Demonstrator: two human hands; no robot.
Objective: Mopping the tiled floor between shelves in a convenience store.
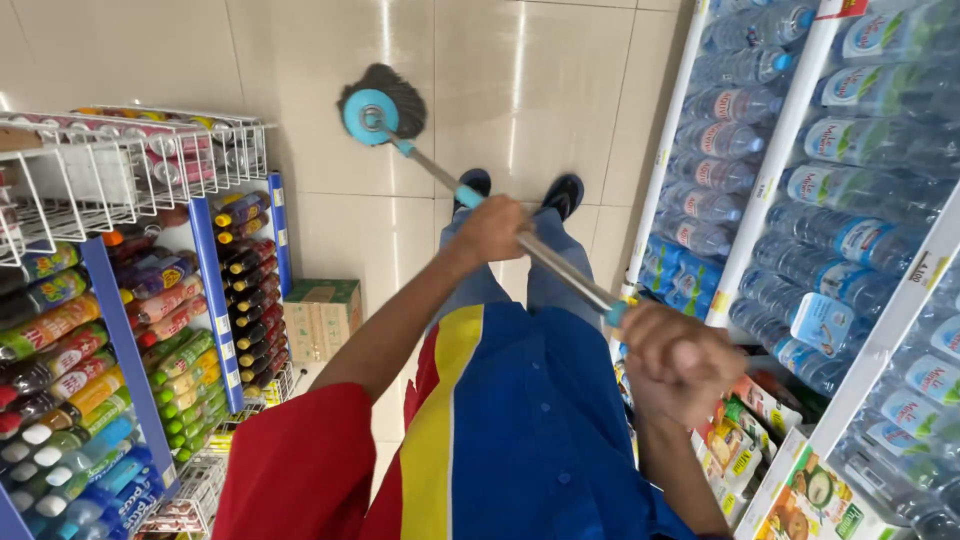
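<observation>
A mop with a dark grey head (385, 104) on a round teal hub rests on the beige floor tiles ahead of my black shoes (520, 192). Its metal handle (560, 268) runs back toward me. My left hand (490, 232) grips the handle near a teal collar. At the handle's near end, my right hand (678, 362) is closed around it, close to my body. I wear a blue, yellow and red shirt and blue jeans.
Shelves of clear water bottles (850, 150) line the right side. A rack of coloured drink bottles (80, 390) with a white wire basket (110, 165) on top stands at left. A cardboard box (322, 316) sits on the floor by the rack.
</observation>
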